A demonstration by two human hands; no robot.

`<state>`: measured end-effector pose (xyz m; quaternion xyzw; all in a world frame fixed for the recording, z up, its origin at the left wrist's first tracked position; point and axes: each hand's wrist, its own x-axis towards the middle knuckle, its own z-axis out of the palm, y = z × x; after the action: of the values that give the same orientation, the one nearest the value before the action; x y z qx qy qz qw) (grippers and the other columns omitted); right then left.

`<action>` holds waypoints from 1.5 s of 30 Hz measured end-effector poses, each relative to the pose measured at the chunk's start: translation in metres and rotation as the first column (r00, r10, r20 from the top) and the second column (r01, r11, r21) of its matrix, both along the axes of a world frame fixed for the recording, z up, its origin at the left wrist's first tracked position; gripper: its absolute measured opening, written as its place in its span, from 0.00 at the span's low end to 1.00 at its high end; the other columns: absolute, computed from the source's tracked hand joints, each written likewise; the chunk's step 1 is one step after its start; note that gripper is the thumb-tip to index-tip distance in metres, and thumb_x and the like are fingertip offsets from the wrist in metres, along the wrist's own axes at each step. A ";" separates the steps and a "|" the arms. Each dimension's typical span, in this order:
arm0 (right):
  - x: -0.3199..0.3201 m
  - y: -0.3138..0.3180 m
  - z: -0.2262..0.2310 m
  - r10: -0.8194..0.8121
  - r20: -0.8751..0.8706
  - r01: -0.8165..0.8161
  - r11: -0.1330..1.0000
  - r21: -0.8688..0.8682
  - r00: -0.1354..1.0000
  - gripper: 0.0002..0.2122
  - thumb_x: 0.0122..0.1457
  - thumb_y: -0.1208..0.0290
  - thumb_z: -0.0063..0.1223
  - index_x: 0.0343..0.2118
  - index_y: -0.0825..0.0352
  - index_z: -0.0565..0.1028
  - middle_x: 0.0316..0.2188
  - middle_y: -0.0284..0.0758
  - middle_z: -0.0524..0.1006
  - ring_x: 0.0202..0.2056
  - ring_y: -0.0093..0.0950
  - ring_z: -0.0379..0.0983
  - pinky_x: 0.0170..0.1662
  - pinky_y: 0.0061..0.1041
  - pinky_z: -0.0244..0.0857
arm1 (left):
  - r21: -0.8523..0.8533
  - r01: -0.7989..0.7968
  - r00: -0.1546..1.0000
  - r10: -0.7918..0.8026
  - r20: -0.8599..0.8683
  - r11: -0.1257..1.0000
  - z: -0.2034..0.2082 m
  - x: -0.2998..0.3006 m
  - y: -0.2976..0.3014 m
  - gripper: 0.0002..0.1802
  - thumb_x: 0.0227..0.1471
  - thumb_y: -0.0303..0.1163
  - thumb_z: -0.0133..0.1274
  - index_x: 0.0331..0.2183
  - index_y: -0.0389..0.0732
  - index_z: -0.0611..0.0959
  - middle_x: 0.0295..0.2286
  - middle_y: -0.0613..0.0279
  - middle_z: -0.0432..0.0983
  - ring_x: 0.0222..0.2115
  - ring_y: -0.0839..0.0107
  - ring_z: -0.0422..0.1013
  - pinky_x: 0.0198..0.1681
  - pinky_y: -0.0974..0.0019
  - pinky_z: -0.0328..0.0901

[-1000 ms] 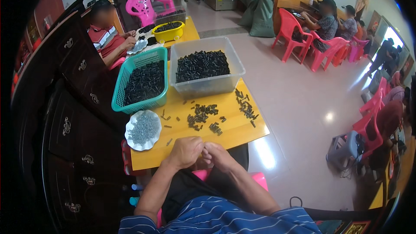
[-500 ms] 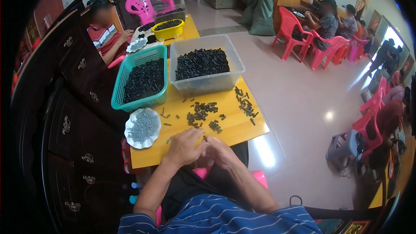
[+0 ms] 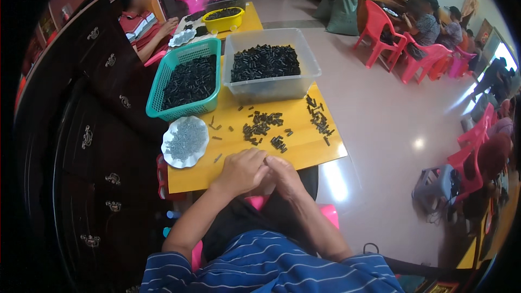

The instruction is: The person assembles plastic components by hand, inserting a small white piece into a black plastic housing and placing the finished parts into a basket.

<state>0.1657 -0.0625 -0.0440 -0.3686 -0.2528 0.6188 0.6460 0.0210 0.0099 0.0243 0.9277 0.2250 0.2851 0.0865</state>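
Note:
My left hand (image 3: 241, 172) and my right hand (image 3: 286, 178) meet at the table's front edge, thumbs and fingertips pressed together. Both are closed; whatever sits between the fingers is mostly hidden, with only a dark speck showing at the fingertips. Just beyond them lies a loose pile of short black tube-like pieces (image 3: 262, 125), with a smaller cluster (image 3: 279, 144) closer to my right hand. Left of my left hand, a white scalloped plate (image 3: 202, 152) holds many small clear-grey pieces (image 3: 184, 138).
On the yellow table (image 3: 320, 149) stand a teal basket (image 3: 154, 109) and a clear plastic bin (image 3: 260, 93), both filled with black pieces. More pieces (image 3: 320, 116) lie at the right edge. Behind is a yellow tub (image 3: 225, 23). Dark drawers (image 3: 92, 146) line the left. A person (image 3: 144, 27) sits far left.
The view has shifted, so the table and containers sit slightly higher and farther right. My hands stay together, and the small dark piece at the fingertips is now more covered.

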 end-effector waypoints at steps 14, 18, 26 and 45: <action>0.006 -0.003 -0.008 0.082 -0.024 -0.082 0.996 -0.018 0.996 0.14 0.68 0.56 0.51 0.40 0.63 0.78 0.31 0.25 0.78 0.31 0.16 0.71 0.36 0.19 0.63 | -0.014 0.043 0.999 -0.043 -0.006 0.999 -0.007 -0.004 -0.001 0.12 0.47 0.34 0.61 0.34 0.39 0.79 0.26 0.54 0.75 0.26 0.54 0.75 0.29 0.55 0.69; 0.001 -0.004 0.007 0.094 -0.003 -0.094 0.995 -0.016 0.996 0.15 0.71 0.58 0.46 0.37 0.65 0.78 0.29 0.25 0.76 0.30 0.16 0.68 0.34 0.17 0.61 | -0.106 0.034 0.999 -0.029 0.046 0.994 0.001 -0.005 -0.003 0.16 0.48 0.35 0.63 0.38 0.38 0.82 0.29 0.55 0.78 0.27 0.58 0.77 0.29 0.59 0.71; 0.005 -0.001 -0.007 0.206 0.301 -0.214 0.977 -0.006 0.931 0.20 0.70 0.51 0.47 0.33 0.65 0.79 0.27 0.28 0.77 0.30 0.18 0.71 0.38 0.20 0.64 | -0.552 0.136 0.984 -0.046 0.175 0.823 0.000 -0.024 0.008 0.08 0.49 0.27 0.63 0.34 0.37 0.85 0.26 0.61 0.82 0.23 0.76 0.76 0.28 0.71 0.69; 0.006 -0.007 0.007 0.327 0.254 -0.316 0.945 -0.081 0.910 0.13 0.69 0.60 0.51 0.37 0.67 0.75 0.31 0.29 0.75 0.32 0.18 0.70 0.38 0.19 0.68 | -0.525 -0.260 0.943 0.330 0.041 0.810 0.016 -0.070 0.081 0.13 0.53 0.23 0.57 0.42 0.32 0.84 0.35 0.54 0.83 0.31 0.75 0.78 0.35 0.71 0.70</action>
<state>0.1718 -0.0692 -0.0371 -0.4133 -0.3818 0.6667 0.4888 -0.0493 0.0908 0.0406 0.8040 0.4279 0.2846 0.2992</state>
